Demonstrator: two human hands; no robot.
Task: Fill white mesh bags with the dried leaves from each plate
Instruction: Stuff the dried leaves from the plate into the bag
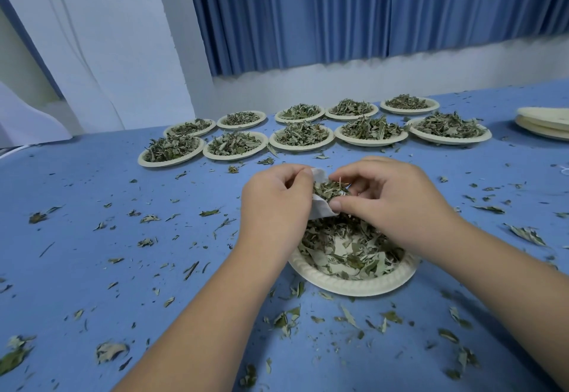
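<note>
Blue cloth is spread over the counter (92,176), w/ leaf crumbs (209,213) strewn all over it. At centre, the white mesh bag (321,211) is held just above the near plate (354,287), btwn both grips. Its edge is pinched by the left grip (277,197), fingers curled, so the mouth gapes toward the right. A tuft of dried leaves (329,190) is clasped at that mouth by the right grip (397,200), fingers curled over it, thumb against the bag's lower edge.

Step in hand, by judgement: stuffing, approx. mid-plate, since a leaf pile (348,253) is left on the plate w/ bare pulp showing through. Next, the tuft needs pushing deep w/o crushing, then another pinch is to be taken from the plate.

Leaves look brittle, curled, grey-green, w/ thin stems; the bag looks soft and limp. Plates are pale moulded pulp w/ a ribbed rim. Beyond, ten heaped plates (301,147) are set in two rows; empty plates (545,123) are stacked at far right. Pleated blue curtain (308,12) hangs behind.
</note>
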